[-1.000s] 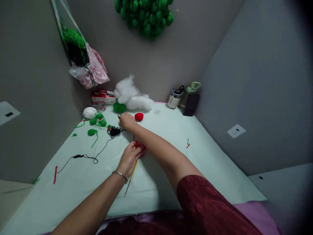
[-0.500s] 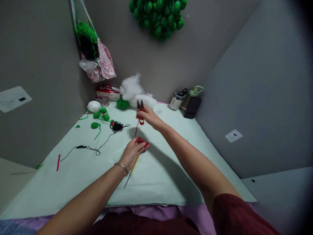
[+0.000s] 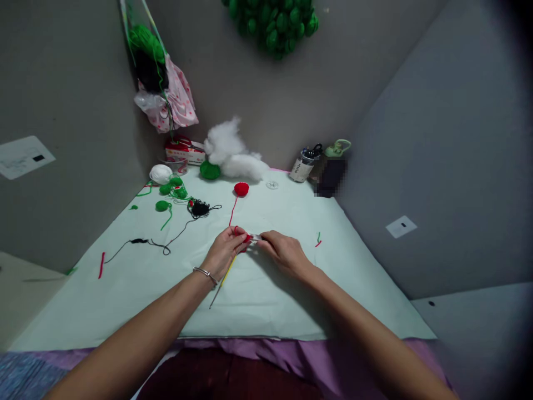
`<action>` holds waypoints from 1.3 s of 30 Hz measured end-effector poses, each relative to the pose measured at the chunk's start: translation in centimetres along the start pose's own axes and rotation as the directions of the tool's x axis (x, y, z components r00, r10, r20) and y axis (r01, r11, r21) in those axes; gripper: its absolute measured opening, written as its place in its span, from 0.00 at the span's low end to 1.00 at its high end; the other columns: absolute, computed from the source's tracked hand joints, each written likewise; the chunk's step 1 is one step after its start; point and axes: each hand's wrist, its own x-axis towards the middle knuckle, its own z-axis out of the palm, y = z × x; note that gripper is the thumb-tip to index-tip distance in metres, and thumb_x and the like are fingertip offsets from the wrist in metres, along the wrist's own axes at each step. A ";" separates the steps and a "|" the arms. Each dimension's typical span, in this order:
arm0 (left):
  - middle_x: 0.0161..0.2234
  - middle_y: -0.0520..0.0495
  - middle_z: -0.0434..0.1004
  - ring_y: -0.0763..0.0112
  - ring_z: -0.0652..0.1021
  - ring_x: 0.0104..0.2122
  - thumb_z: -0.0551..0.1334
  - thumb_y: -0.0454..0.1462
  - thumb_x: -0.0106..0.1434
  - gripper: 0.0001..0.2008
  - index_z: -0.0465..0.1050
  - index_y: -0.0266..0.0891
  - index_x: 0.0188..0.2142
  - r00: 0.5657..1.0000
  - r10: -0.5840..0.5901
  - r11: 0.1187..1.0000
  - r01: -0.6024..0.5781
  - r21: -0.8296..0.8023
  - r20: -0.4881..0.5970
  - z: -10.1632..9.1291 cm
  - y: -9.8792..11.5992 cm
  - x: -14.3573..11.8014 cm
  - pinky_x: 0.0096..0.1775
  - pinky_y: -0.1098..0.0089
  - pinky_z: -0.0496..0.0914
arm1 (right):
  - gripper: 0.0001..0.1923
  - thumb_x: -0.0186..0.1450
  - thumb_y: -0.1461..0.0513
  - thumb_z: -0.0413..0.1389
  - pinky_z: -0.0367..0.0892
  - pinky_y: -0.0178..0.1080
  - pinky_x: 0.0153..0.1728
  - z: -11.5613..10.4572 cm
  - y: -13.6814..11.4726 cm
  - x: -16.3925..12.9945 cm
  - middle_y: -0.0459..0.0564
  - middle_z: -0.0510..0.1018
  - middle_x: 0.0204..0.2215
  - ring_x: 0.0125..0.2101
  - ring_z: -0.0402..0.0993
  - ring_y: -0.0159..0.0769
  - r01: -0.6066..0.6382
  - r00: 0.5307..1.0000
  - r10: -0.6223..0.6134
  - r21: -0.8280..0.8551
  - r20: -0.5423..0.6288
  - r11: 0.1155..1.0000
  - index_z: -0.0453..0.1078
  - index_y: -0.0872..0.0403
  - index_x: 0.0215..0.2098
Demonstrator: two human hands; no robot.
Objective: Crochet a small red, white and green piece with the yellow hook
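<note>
From the head camera I see my left hand pinching a small red crochet piece at the middle of the pale green surface, its fingers closed on it and on a yellow-handled hook that slants toward the near edge. My right hand meets it from the right, fingers clamped on small snips whose tip touches the red piece. A red strand runs far from the piece to a red yarn ball, with white stuffing beyond and green yarn bits and black thread to the far left.
</note>
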 end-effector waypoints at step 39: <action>0.30 0.52 0.77 0.72 0.78 0.32 0.76 0.31 0.49 0.13 0.75 0.38 0.31 1.000 0.006 1.000 -0.006 0.030 0.002 0.7 0.7 -0.5 0.39 0.73 0.74 | 0.15 0.73 0.70 0.48 0.67 0.45 0.50 3.3 -3.2 0.5 0.45 0.75 0.26 0.31 0.70 0.38 0.677 0.498 -0.834 -0.494 -0.238 0.545 0.70 0.50 0.33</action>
